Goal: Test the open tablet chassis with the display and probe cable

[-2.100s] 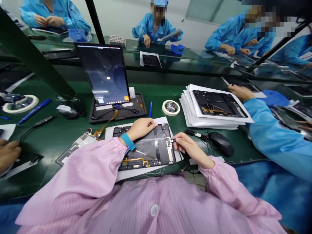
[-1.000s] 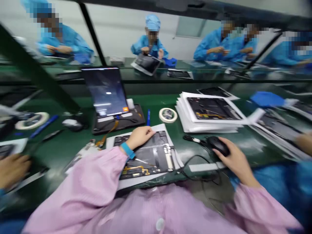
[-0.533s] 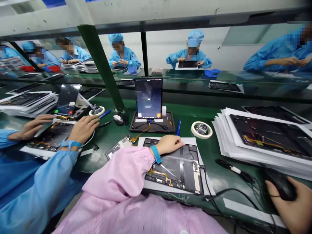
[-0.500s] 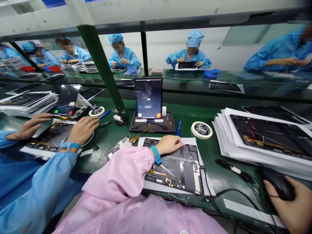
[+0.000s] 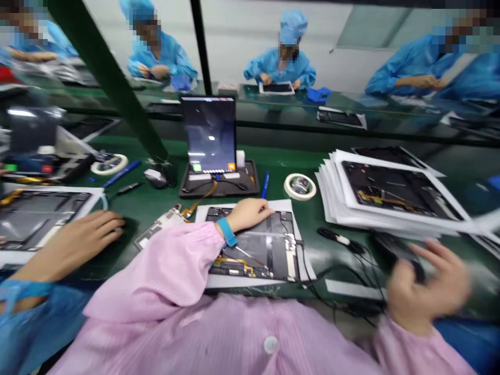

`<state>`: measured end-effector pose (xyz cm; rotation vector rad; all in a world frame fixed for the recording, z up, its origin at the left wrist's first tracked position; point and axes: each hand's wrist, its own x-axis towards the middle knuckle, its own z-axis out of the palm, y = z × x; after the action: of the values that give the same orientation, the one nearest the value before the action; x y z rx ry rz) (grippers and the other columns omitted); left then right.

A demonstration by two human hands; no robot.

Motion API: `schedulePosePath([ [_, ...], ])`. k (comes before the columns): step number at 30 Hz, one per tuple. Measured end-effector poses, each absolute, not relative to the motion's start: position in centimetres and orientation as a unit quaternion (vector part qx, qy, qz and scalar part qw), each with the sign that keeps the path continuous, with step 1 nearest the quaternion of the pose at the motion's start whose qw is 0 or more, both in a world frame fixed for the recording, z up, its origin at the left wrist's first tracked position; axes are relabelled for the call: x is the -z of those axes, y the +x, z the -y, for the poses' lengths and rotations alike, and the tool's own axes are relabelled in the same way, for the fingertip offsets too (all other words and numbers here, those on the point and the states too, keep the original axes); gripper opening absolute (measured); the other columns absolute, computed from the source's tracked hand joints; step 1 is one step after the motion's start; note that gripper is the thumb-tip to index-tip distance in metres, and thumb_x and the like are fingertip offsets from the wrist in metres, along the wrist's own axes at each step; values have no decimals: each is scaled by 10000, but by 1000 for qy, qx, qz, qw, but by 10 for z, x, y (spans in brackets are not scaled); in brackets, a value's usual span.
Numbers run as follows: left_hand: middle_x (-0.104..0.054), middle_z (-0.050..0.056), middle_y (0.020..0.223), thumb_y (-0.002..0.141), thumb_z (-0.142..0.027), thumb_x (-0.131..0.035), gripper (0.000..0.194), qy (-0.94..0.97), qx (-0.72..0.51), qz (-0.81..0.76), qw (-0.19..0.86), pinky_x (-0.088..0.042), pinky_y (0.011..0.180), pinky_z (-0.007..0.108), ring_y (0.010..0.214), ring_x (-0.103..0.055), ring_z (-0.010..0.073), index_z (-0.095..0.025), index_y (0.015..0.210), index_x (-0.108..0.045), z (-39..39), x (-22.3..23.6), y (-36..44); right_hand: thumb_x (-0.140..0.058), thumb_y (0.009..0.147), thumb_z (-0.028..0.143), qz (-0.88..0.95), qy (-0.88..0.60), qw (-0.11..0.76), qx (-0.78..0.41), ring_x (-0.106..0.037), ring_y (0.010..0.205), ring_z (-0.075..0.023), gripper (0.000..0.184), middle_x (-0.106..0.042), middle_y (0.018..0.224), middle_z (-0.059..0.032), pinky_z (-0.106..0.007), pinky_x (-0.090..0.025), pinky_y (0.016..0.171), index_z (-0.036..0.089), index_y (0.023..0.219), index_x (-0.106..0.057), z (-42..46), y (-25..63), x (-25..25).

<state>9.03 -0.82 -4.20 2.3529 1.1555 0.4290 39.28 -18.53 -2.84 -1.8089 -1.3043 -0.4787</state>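
An opened tablet [image 5: 269,245] with its inner boards and cables showing lies on white paper in front of me. My left hand [image 5: 250,212] rests on its top edge, fingers lying flat, with a blue wrist strap on that arm. My right hand [image 5: 427,289] is blurred by motion at the lower right, fingers spread, just above and in front of a black mouse [image 5: 394,249] with nothing in its grip. A black cable [image 5: 338,238] runs from the tablet toward the mouse.
An upright tablet [image 5: 211,134] with a lit screen stands in a black tray. A tape roll [image 5: 299,186] and blue pen [image 5: 265,185] lie behind my work. A stack of paper-separated tablets [image 5: 390,192] sits right. A co-worker's hand [image 5: 76,242] rests at left; others work across the belt.
My right hand has come off the mouse and lifted with fingers spread. The view has swung back to the right. My left hand stays on the tablet.
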Motion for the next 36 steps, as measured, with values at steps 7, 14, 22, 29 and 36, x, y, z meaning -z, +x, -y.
schedulePosePath([
  [7,-669,29,785,907,-499,-407,396,858,-126,-428,254,-330,591,264,695,-581,172,-192,789,-627,7,42,90,-403,937,459,689,-620,214,-306,-528,615,-154,365,-569,665,-11,-281,-401,577,197,721,-537,135,308,26],
  [14,-668,13,780,904,-496,-417,377,855,-122,-435,255,-319,583,257,690,-578,166,-206,795,-632,6,44,91,-519,823,619,510,-578,279,-572,-208,359,-54,461,-271,416,105,-188,-142,365,174,705,-522,130,333,36],
  [22,-668,17,774,896,-507,-421,384,858,-123,-436,243,-312,572,262,684,-575,173,-207,799,-640,6,45,90,-493,893,533,449,-588,506,-444,-628,658,-172,379,-650,759,-65,-218,-404,427,177,990,-580,154,334,8],
  [29,-671,25,784,898,-510,-417,393,858,-127,-432,247,-330,581,271,695,-580,178,-199,815,-642,7,44,90,-477,903,307,639,-605,320,-351,-564,707,-141,134,-579,746,5,-280,-451,679,197,961,-529,139,310,35],
  [36,-672,20,779,900,-498,-430,375,856,-124,-435,249,-309,569,267,687,-577,175,-201,803,-638,6,42,91,-403,938,331,646,-599,274,-385,-546,625,-145,207,-565,719,7,-261,-433,587,182,1074,-452,137,306,37],
])
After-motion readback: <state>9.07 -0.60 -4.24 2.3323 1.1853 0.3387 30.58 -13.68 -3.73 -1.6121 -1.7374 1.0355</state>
